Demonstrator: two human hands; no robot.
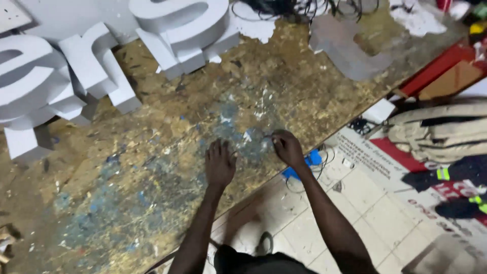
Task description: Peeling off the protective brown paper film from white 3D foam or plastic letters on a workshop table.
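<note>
My left hand (219,163) lies flat, palm down, on the stained chipboard workbench (152,167), fingers together and pointing away from me. My right hand (287,147) rests on the bench a short way to the right, near its front edge, fingers curled as if pinching at the surface; whether anything is between the fingertips is too small to tell. The patch of bench between the hands is smeared with blue-grey paint and white flecks.
Large white three-dimensional sign letters (91,66) stand at the back left and back centre (185,30). A flat grey letter cut-out (350,48) lies back right beside tangled black wires (304,7). Tiled floor (375,203), stacked cloth (441,132) and a blue object (312,160) lie right of the bench.
</note>
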